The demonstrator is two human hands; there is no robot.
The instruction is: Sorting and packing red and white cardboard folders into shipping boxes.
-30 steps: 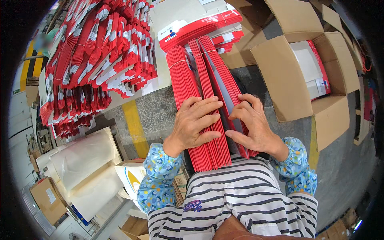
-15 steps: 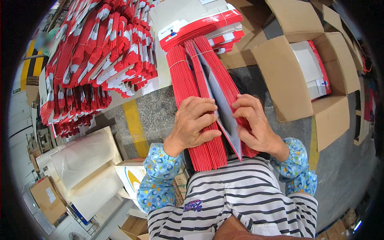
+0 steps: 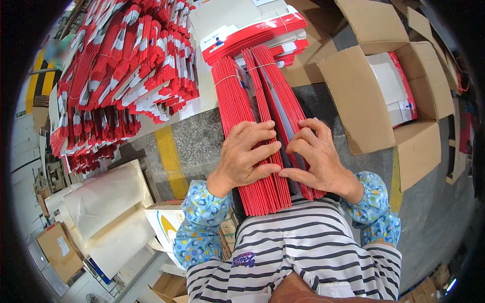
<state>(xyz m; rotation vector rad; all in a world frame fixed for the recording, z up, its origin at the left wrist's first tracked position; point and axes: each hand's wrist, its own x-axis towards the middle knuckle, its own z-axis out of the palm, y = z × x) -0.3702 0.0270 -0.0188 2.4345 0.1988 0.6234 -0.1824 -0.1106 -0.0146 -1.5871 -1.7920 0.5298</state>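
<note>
Two bundles of red flat-folded cartons lie side by side on my lap, edges up. A thin band crosses the far part of the left bundle (image 3: 230, 96), and another crosses the right bundle (image 3: 279, 91). My left hand (image 3: 248, 154) is curled over the edges of the left bundle and the cartons beside it. My right hand (image 3: 319, 159) grips carton edges in the right bundle, its thumb reaching left toward my left fingertips. A gap between the cartons shows a grey-white inner face. Just beyond is a stack of red and white cartons (image 3: 252, 38) on the table.
A large heap of red and white folded cartons (image 3: 126, 65) covers the table at far left. An open cardboard box (image 3: 358, 101) with cartons inside stands at right. Plastic-covered sheets (image 3: 111, 202) lean at lower left. A yellow floor line (image 3: 169, 156) runs left of me.
My right thumb and fingers have moved left across the gap. Several cartons have shifted left toward my left hand, and the gap near me looks narrower. My left hand has hardly moved.
</note>
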